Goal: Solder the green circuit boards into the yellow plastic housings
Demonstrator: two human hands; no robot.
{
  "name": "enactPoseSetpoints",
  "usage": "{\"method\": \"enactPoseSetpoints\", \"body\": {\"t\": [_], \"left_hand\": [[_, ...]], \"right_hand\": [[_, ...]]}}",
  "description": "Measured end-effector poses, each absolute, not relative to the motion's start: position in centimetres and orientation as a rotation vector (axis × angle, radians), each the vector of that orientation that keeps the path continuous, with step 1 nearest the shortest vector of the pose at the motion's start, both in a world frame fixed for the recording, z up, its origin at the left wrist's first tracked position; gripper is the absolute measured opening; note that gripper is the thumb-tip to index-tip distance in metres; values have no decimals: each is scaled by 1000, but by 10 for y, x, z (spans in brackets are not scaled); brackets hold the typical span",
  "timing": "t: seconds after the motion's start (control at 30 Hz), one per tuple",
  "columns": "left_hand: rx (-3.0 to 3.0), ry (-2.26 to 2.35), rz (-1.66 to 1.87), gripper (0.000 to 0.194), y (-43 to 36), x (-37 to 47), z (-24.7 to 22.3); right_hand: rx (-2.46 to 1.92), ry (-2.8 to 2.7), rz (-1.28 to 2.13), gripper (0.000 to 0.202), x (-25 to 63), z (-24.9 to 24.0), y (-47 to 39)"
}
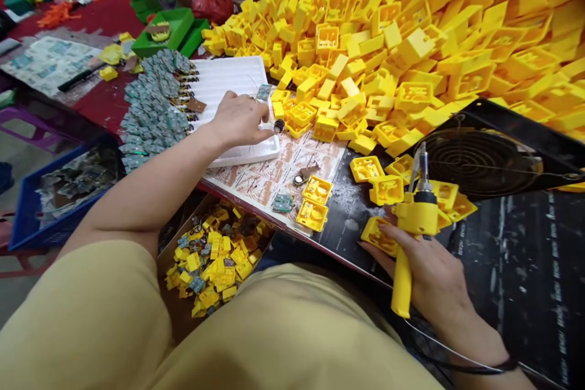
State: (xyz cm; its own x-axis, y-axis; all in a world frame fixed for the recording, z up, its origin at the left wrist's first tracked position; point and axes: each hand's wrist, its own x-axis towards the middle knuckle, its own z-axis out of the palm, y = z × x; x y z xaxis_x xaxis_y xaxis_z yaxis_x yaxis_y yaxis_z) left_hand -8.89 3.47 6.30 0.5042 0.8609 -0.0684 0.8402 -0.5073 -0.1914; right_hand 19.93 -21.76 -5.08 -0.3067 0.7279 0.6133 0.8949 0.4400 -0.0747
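Note:
My left hand (240,119) reaches over a white foam tray (228,73), its fingers bent and closed on a small green circuit board (264,92) with thin wires. A dark ridged cylinder (278,126) is at the thumb tip; whether it is wired to the board cannot be seen. My right hand (429,262) grips a yellow soldering gun (406,256), its metal tip pointing up. The same hand's fingers touch a yellow plastic case (378,234) at the table edge. Between the hands lie an opened yellow case (313,213), another circuit board (283,202) and a round silver part (298,180).
A huge heap of yellow cases (365,42) fills the back and right. Many circuit boards (153,103) pile up left of the tray. A black fan (479,158) stands at right. Below the edge is a box of yellow parts (219,262); a blue basket (27,207) stands left.

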Motion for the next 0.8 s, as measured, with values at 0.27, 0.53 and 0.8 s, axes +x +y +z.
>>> {"method": "enactPoseSetpoints", "body": {"t": [0.27, 0.53, 0.8], "left_hand": [[-2925, -984, 222, 34, 38, -132, 57], [-3173, -1290, -561, 19, 43, -132, 32], [-3002, -1645, -2275, 23, 35, -70, 62]], "right_hand": [[-1347, -2092, -395, 29, 205, -59, -219], [-1328, -2095, -273, 36, 202, -53, -221], [-1376, -2051, -142, 34, 205, -51, -233]]}}
